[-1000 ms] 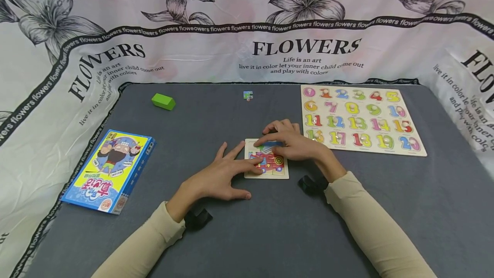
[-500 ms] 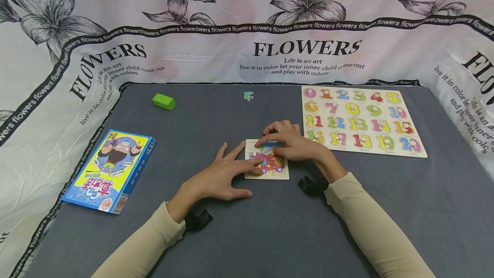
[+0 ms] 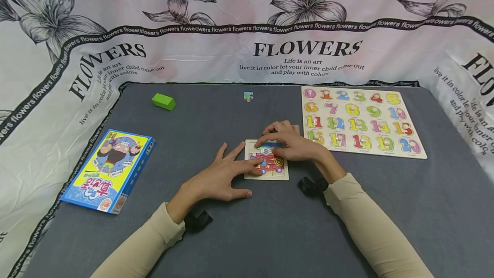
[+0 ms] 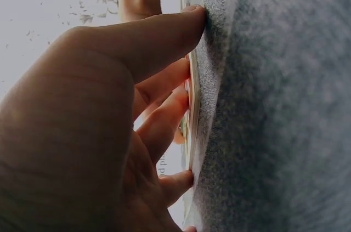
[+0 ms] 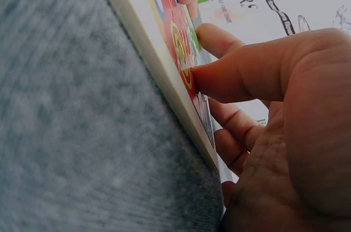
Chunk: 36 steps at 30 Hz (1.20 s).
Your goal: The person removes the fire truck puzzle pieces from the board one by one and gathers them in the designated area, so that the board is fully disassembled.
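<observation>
A small framed jigsaw puzzle (image 3: 275, 172) with a red vehicle picture lies flat at mid-table. My left hand (image 3: 221, 178) comes from the left with fingers spread, and some fingertips rest on the puzzle's left side. Its thumb touches the grey cloth in the left wrist view. From the right, my right hand (image 3: 295, 143) covers the puzzle's upper right. Its thumb (image 5: 236, 75) and index finger press on the picture, apart from each other, while the other fingers bend beyond the board's edge. A loose jigsaw piece (image 3: 248, 95) lies farther back.
A number puzzle board (image 3: 360, 120) lies at the back right, close beyond the right hand. A green block (image 3: 164, 101) sits at the back left. At left lies a blue and yellow box (image 3: 109, 170). A flowered sheet (image 3: 216, 55) hangs behind the table.
</observation>
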Motion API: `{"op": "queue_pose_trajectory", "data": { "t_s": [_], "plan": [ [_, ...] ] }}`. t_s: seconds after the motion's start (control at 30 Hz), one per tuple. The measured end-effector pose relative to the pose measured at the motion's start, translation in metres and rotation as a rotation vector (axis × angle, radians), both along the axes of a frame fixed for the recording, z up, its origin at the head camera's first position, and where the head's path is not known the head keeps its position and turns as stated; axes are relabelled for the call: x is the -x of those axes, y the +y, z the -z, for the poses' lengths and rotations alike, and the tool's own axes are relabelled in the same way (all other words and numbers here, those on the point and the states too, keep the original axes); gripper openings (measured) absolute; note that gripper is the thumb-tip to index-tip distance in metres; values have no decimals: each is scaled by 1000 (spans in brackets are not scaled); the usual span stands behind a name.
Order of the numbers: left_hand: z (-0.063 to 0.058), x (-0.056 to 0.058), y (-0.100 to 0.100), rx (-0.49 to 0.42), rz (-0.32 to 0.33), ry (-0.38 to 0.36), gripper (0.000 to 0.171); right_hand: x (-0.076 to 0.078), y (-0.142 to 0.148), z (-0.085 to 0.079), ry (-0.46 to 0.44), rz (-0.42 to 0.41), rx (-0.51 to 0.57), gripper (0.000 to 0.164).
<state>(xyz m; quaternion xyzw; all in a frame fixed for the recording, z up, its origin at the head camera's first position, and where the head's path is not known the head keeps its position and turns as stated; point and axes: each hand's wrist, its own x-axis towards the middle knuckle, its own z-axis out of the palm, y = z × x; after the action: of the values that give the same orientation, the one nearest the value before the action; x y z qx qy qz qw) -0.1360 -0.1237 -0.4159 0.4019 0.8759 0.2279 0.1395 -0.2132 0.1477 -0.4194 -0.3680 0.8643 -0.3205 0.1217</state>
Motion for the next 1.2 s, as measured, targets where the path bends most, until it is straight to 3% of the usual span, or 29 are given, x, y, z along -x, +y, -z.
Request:
{"op": "queue_pose_trajectory", "data": {
  "t_s": [0.5,0.93,1.2],
  "plan": [
    [1,0,-1,4,-1,-2,52,-1,-1,1,13,-11,20,44],
    [2,0,0,8,-8,-7,52,3,5,3,-48,-50,94,48],
    [1,0,0,3,-2,0,53,4,7,5,-53,-44,111,40]
  ]
}}
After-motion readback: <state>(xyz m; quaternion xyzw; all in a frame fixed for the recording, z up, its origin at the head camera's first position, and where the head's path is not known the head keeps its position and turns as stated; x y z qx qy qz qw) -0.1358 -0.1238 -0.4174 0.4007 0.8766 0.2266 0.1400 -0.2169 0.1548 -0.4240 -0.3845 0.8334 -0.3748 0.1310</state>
